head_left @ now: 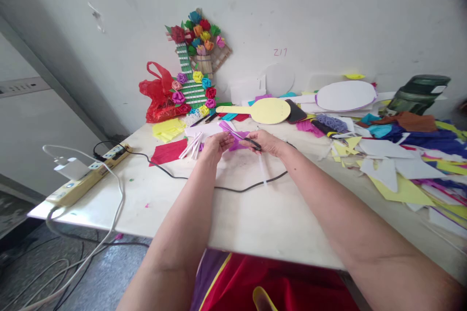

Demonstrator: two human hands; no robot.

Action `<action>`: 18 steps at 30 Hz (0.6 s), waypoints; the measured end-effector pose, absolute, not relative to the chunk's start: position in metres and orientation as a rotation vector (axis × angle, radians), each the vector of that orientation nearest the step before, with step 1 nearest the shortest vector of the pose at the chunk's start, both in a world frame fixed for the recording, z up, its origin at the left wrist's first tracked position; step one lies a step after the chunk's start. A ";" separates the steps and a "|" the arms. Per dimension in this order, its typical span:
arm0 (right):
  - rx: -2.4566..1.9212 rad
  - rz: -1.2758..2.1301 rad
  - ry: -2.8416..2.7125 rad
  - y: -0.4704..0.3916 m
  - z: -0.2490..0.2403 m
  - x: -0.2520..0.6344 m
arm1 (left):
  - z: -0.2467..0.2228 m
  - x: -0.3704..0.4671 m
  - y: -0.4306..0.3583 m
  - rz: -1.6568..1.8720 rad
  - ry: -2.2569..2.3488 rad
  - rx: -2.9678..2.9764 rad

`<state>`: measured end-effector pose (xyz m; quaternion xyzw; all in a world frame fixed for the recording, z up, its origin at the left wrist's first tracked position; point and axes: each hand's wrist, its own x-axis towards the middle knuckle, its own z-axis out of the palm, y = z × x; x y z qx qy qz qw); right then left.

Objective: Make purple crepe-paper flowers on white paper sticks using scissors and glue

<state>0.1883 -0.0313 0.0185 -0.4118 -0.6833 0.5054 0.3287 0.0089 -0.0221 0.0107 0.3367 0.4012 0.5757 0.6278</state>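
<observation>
My right hand is closed around the black handles of a pair of scissors. Their metal blades point up and to the left, over a piece of purple paper. Across from it, my left hand has its fingers pinched together at the purple paper's left edge; the fingertips are partly hidden. Thin white paper rolls lie just left of my left hand, beside a red paper sheet. Below my right hand, a translucent stick lies across a black cord.
A yellow paddle-shaped cutout and a white one lie toward the wall. Paper flowers and a red plastic bag stand at the back. Paper scraps pile up at right, near a green bottle. A power strip sits left.
</observation>
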 end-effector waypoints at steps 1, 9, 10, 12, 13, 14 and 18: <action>-1.078 1.326 -1.784 -0.032 0.019 0.188 | 0.011 0.009 -0.023 1.320 0.921 0.768; -1.095 1.322 -1.763 -0.032 0.018 0.187 | 0.016 0.011 -0.026 1.318 0.933 0.747; -1.097 1.322 -1.763 -0.032 0.017 0.186 | 0.015 0.011 -0.026 1.320 0.930 0.745; -1.101 1.319 -1.764 -0.031 0.017 0.186 | 0.014 0.011 -0.024 1.323 0.923 0.745; -1.105 1.316 -1.766 -0.031 0.017 0.186 | 0.013 0.010 -0.024 1.323 0.922 0.744; -1.107 1.315 -1.769 -0.031 0.017 0.186 | 0.013 0.010 -0.023 1.325 0.921 0.744; -1.101 1.308 -1.781 -0.032 0.018 0.185 | 0.012 0.010 -0.023 1.329 0.922 0.744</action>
